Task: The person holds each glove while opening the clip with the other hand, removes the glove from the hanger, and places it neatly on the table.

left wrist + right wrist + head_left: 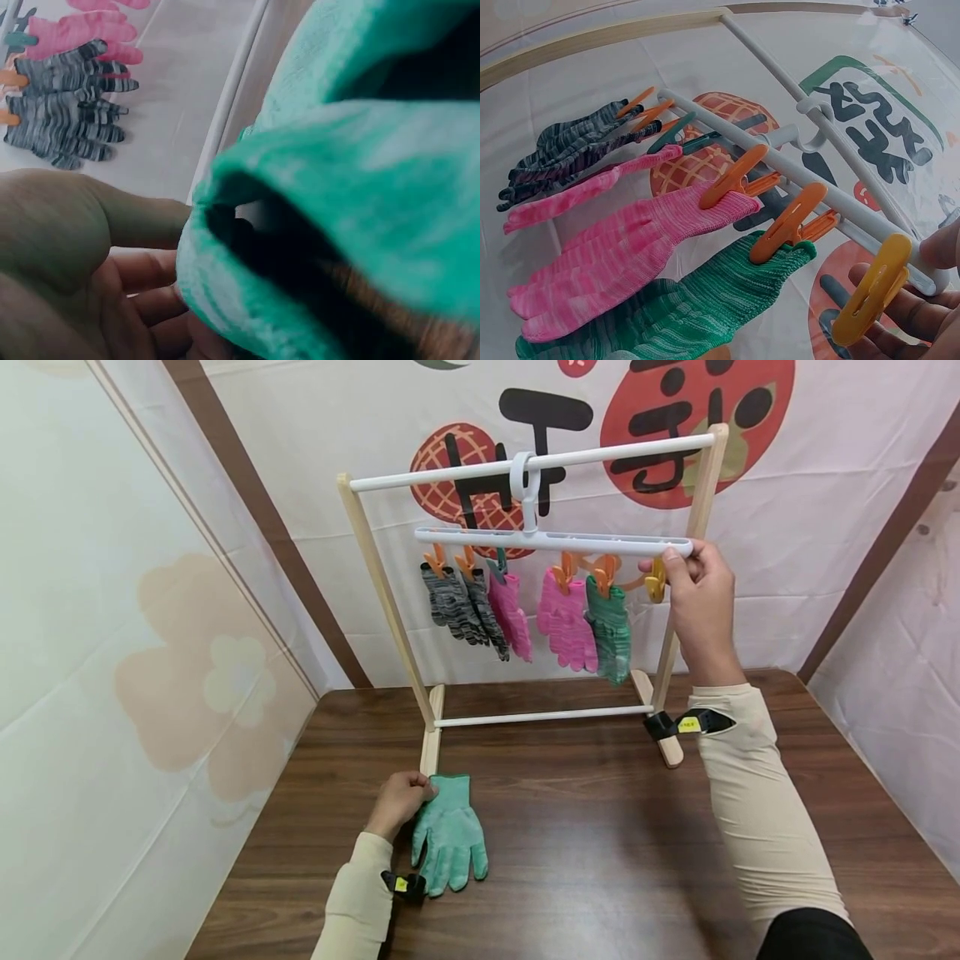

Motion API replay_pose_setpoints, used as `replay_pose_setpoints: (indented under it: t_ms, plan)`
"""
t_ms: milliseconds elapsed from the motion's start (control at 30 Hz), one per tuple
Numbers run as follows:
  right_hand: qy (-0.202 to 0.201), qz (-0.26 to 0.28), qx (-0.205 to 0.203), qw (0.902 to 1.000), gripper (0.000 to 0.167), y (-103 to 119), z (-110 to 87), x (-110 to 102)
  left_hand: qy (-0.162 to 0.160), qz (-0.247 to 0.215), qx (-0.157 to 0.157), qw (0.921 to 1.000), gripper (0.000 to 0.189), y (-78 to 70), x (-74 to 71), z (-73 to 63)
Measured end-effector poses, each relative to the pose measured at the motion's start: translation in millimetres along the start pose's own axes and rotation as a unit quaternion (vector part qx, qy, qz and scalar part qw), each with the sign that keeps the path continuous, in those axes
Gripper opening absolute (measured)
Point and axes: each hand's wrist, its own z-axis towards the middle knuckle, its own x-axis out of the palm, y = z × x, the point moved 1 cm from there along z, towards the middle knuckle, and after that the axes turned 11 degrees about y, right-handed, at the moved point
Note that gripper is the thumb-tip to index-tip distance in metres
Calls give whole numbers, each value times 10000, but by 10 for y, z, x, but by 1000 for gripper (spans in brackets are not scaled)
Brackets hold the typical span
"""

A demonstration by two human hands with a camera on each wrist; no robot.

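Note:
My left hand (401,803) pinches the cuff edge of a light green glove (453,839), whose fingers point toward me over the table. Close up in the left wrist view, the thumb and fingers are on the glove's gaping cuff (232,292). My right hand (703,602) grips the right end of a white clip hanger (600,543), next to a yellow clip (874,289) with no glove in it. From the hanger's orange and dark green clips hang a darker green glove (611,631), pink gloves (567,622) and grey striped gloves (453,606).
The hanger hooks over the white top bar (622,450) of a wooden-sided rack (386,602). The rack's feet stand on the brown table (555,835), with a lower white bar (540,717) between them. Behind it hangs a printed white cloth (315,452).

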Motion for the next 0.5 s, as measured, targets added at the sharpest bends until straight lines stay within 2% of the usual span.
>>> replay_pose_setpoints:
  t_ms: [167, 500]
  plan:
    - [1, -19, -10, 10000, 19, 5, 5, -3, 171, 211, -63, 9996, 9, -21, 15, -45]
    - [19, -58, 19, 10000, 20, -9, 7, -11, -161, 1017, -46, 9947, 13, -62, 14, -124]
